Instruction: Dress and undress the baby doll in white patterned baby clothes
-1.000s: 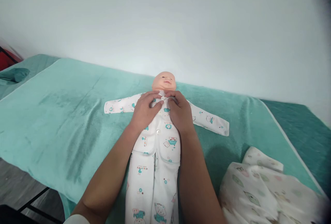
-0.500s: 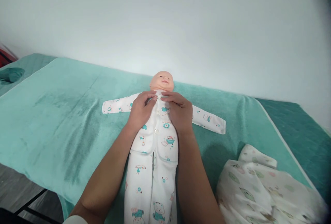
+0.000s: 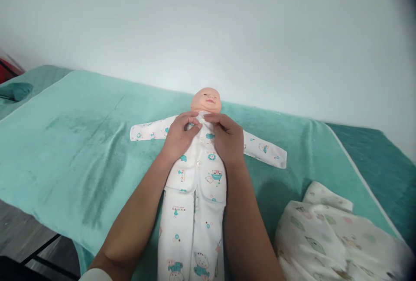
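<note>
A baby doll [image 3: 206, 100] lies on its back, dressed in a white printed baby shirt [image 3: 209, 177] and matching pants [image 3: 177, 233]. Both of its sleeves stretch out sideways. At the collar, my left hand [image 3: 180, 137] pinches the shirt's front edge beside the top button [image 3: 202, 120], thumb and fingers drawn together. On the other side of that button, my right hand [image 3: 230, 139] grips the opposite edge with bent fingers; its thumb is hidden. Lower down the front, another button [image 3: 199, 163] shows, with the shirt's edges together there.
A green plush cover [image 3: 81, 112] spreads over the bed under the doll. At the lower right sits a bunched white cloth [image 3: 325, 237] with a leaf print. Behind the bed rises a pale wall [image 3: 208, 25]. A dark metal frame [image 3: 42, 248] shows at lower left.
Both hands stay at the collar, with only small finger movements around the top button. The whole view has shifted slightly, so the doll appears a little farther right.
</note>
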Motion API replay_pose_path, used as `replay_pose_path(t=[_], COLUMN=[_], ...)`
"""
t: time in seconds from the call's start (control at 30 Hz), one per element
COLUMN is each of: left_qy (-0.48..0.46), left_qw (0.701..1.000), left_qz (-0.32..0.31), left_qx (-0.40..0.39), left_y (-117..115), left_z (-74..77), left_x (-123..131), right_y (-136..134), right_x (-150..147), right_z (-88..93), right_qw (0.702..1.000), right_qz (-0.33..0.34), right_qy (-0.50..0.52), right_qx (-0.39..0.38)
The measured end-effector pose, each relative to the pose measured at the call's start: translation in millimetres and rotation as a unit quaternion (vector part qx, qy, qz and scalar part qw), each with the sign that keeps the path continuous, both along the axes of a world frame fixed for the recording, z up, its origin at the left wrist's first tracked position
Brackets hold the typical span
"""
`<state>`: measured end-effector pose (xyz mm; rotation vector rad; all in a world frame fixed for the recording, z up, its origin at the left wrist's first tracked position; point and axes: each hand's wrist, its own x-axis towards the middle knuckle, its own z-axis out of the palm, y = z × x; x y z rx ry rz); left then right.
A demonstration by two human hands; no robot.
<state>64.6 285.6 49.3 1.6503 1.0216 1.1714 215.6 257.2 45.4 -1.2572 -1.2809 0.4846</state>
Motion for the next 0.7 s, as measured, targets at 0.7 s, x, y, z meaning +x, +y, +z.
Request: replay_pose_path(t=[0.7], left_qy=[0.044], left_qw=[0.998], left_qz=[0.011], left_qx=[0.047], left_y=[3.7], left_z=[-4.4], left_x=[1.5], right_y=[-1.8], right_x=[-3.5], right_z=[3.5], right_qw=[0.999], right_qz=[-0.046], right_qy=[0.012], right_qx=[-0.023])
